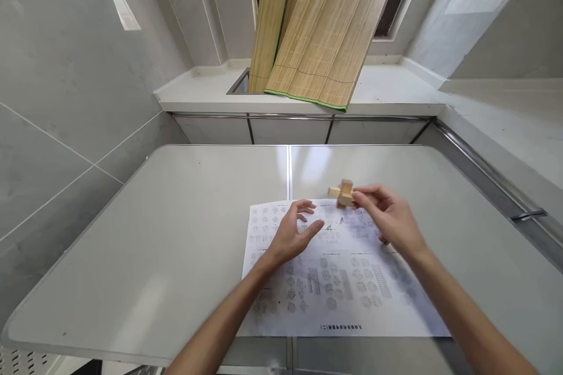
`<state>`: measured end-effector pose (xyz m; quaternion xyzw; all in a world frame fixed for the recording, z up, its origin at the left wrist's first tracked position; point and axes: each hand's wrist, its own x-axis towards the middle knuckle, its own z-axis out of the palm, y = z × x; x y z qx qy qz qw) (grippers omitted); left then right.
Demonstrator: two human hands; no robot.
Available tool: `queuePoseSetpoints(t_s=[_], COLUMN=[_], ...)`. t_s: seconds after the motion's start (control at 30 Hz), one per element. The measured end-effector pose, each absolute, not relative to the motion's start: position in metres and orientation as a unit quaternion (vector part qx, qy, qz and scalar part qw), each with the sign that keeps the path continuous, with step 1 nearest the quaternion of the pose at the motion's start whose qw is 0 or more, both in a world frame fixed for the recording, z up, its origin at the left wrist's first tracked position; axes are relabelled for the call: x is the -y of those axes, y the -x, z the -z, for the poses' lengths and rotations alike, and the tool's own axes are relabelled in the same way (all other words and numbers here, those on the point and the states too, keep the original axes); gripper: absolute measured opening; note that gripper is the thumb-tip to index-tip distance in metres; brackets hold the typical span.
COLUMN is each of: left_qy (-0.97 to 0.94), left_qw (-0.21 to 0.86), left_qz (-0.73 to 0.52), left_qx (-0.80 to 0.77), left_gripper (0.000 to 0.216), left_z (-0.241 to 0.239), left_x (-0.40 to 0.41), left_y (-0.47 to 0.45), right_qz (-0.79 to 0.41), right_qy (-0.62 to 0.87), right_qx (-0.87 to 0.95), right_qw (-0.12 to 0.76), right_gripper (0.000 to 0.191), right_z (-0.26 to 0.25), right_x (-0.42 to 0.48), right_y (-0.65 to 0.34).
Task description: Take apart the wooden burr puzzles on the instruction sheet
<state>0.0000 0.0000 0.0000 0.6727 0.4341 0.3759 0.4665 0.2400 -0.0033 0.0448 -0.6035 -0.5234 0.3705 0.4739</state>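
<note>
Wooden puzzle (343,194), a small cross of pale interlocked sticks, is held in the air just over the far edge of the printed sheet (343,304), pinched at its right end by the fingertips of the right hand (389,220); the rest of it juts out to the left with nothing under it. That is a light grip on one end only. The likeliest mishap, as I judge it, is the cross twisting out of the fingertips. If its sticks are only loosely locked, one could also slide free and drop. The pale surface (167,234) looks smooth and glossy, and a fallen piece could skid or bounce toward an edge. The left hand (294,234) has its grip spread, with the fingers loosely curled and holding nothing. It hovers low over the upper left of the sheet, near the puzzle but apart from it; whether it touches the paper I cannot tell. The sheet lies loose across the seam (289,170) of the surface, close to the near edge, with both forearms passing over it, so a brushing arm could drag it askew. A bamboo mat (316,29) leans on the ledge (396,94) well beyond, out of the way. Nothing stands between the two hands.
</note>
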Motion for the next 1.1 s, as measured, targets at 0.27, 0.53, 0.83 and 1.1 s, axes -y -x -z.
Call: queuePoseSetpoints(t_s=[0.27,0.53,0.83,1.1], left_qy=[-0.609,-0.594,-0.579,-0.579], left_qw=[0.586,0.611,0.676,0.678], left_qz=[-0.37,-0.381,-0.364,-0.375], left_qx=[-0.385,-0.359,-0.272,-0.254], left_gripper=[0.053,0.061,0.062,0.062], left_z=[0.01,0.005,0.006,0.003], left_x=[-0.004,0.002,-0.001,-0.001], left_y=[0.002,0.002,0.005,0.008], right_qz=[-0.528,-0.648,-0.717,-0.673], right_qy=[0.485,0.382,0.329,0.358], right_qx=[0.471,0.442,0.532,0.529], right_qw=[0.513,0.488,0.308,0.372], right_gripper=[0.036,0.031,0.042,0.036], right_z=[0.003,0.024,0.019,0.021], right_x=[0.012,0.013,0.009,0.015], right_y=[-0.173,-0.18,-0.195,-0.187])
